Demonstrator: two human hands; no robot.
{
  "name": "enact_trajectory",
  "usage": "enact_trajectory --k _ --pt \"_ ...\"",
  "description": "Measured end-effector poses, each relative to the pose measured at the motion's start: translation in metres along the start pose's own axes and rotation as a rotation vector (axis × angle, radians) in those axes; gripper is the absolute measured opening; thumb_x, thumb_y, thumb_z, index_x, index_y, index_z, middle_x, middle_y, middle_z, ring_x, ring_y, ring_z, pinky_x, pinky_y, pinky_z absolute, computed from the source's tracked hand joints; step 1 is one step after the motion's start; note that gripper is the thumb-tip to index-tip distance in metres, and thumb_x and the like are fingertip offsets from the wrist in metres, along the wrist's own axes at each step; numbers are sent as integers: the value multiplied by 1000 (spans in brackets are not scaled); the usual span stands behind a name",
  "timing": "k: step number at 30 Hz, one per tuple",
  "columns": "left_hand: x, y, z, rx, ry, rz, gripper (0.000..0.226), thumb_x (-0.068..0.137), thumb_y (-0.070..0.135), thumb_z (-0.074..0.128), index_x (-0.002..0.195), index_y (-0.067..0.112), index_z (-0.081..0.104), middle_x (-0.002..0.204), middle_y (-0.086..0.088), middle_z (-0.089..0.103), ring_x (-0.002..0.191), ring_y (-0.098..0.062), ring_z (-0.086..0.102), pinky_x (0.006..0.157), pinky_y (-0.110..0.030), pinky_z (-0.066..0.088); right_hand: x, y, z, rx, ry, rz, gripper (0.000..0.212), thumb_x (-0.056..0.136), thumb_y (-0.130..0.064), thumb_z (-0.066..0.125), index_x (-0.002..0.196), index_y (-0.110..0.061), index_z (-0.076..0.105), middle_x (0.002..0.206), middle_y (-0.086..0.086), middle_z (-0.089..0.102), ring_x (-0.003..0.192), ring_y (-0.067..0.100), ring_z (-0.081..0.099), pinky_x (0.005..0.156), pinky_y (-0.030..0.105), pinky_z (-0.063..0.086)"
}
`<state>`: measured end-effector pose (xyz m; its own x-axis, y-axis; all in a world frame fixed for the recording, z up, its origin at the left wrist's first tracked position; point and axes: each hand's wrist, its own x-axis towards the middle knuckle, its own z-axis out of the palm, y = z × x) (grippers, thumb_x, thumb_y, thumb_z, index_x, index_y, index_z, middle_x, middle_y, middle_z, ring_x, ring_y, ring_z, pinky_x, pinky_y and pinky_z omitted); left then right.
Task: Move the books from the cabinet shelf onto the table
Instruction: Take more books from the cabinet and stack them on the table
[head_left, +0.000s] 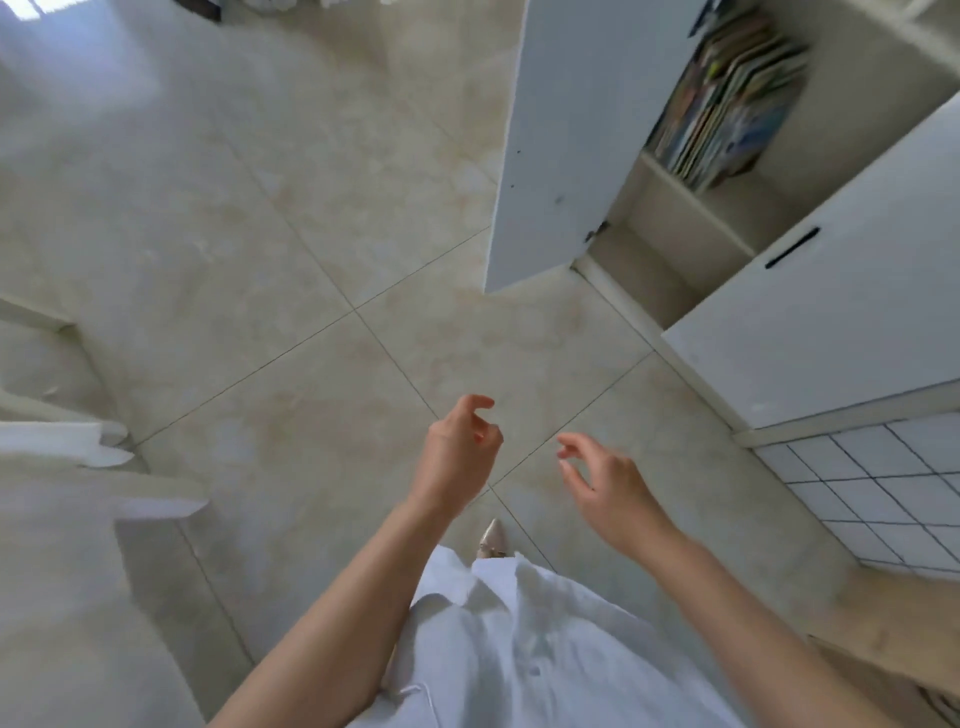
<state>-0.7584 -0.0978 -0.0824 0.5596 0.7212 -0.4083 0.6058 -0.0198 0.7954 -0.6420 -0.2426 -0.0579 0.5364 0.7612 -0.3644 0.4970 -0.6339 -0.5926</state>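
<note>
Both the left hand (457, 457) and right hand (605, 486) hang empty with fingers loosely curled above the floor (291, 270), while the books (727, 98) stand on edge, leaning, on the open cabinet (691, 208) shelf's left end.

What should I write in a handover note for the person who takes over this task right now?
Left hand: open, empty, fingers loosely curled, held over the floor.
Right hand: open, empty, also held over the floor.
Row of thin colourful books: on the upper shelf of the white cabinet, leaning to one side. The white cabinet door on the left is swung open; the door on the right looks shut.
Done: cabinet is open. No book is in either hand.
Left: take the books from the shelf and carry them to the table. The white furniture at the left edge is too blurred to identify.
</note>
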Motion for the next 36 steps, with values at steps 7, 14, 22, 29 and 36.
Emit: enact_trajectory --k 7,14,22,29,36 --pt "60 70 64 96 -131 76 22 86 11 55 103 22 66 84 2 71 80 -13 64 71 -26 51 36 59 -82 114 155 140 31 94 -19 53 124 -11 57 115 2 66 110 17 60 93 25 43" --pt "138 127 102 229 -250 138 24 83 7 55 99 20 68 80 1 72 78 -15 66 65 -11 43 101 96 -155 193 306 238 27 93 -18 55 119 -13 61 113 -1 68 108 14 60 89 18 39" --pt "279 206 140 337 -350 178 24 86 11 52 101 21 67 92 -1 72 87 -18 64 69 -26 49 206 109 -232 212 379 264 25 93 -17 55 117 -13 62 110 -1 68 105 12 61 85 12 36" --pt "380 278 191 440 -420 274 25 89 16 50 106 23 67 96 1 67 84 -18 62 62 -23 45 280 136 -286 234 390 320 27 94 -18 55 119 -12 61 115 -1 67 110 12 60 92 14 38" --pt "451 341 238 459 -402 305 27 91 17 49 113 21 64 104 2 65 88 -12 55 72 -21 39 356 170 -352 215 351 320 27 94 -20 53 119 -11 61 116 3 67 112 18 60 95 25 42"
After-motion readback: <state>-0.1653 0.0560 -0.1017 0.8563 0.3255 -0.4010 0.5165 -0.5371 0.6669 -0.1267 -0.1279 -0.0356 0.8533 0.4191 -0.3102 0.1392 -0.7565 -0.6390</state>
